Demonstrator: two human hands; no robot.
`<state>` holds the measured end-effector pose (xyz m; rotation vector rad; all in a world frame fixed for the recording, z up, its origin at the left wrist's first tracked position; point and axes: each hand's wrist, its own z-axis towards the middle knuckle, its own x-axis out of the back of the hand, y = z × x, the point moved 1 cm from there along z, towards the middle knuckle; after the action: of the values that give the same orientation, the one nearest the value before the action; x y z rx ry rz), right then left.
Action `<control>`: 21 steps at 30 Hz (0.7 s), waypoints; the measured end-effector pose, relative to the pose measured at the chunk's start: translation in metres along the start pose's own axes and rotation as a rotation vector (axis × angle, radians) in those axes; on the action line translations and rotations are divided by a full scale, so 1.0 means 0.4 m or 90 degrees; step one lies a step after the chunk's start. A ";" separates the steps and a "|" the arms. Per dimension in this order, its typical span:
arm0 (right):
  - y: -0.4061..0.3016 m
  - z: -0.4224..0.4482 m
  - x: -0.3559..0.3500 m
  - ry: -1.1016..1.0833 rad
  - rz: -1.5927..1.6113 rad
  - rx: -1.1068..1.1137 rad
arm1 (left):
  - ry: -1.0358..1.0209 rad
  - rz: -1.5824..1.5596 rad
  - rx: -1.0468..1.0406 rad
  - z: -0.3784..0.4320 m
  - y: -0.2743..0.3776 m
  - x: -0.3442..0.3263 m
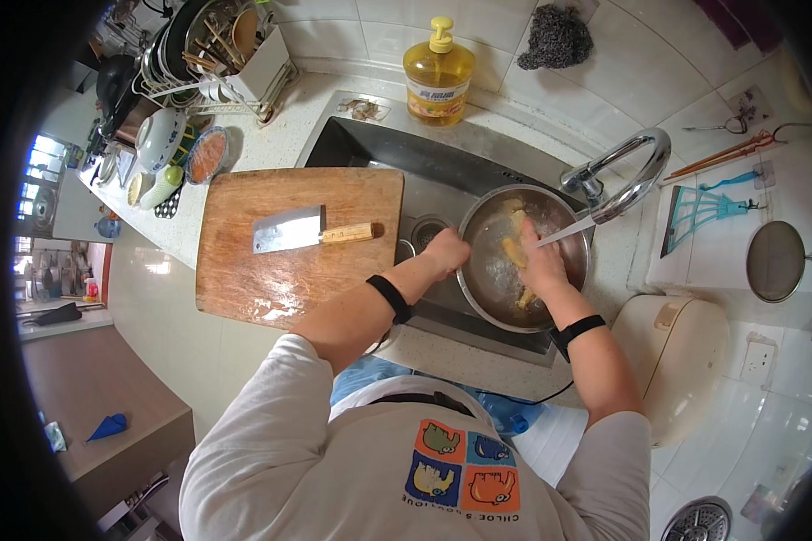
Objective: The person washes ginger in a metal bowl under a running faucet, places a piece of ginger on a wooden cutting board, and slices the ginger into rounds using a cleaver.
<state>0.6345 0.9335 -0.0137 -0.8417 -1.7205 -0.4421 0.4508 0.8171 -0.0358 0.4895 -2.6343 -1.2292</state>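
A stainless steel bowl with water in it sits in the sink. My left hand grips its left rim, with the thumb side towards the bowl. My right hand reaches inside, its fingers down among pale yellow food pieces whose kind I cannot make out. Whether the fingers hold a piece is not plain. A stream of water runs from the chrome faucet onto or just beside the right hand. Left of the bowl, the sink drain shows.
A wooden cutting board covers the sink's left end, with a cleaver lying on it. Behind the sink stands a yellow soap bottle. A dish rack and a plate of reddish food are at left, a cream-coloured appliance at right.
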 end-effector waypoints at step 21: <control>-0.023 -0.003 -0.066 -0.102 0.789 -0.254 | 0.214 0.540 -0.262 -0.104 0.151 0.048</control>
<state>0.6319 0.9185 -0.0371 -2.0452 -0.9458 0.1561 0.4331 0.8170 0.0378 -0.4216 -1.8724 -1.1820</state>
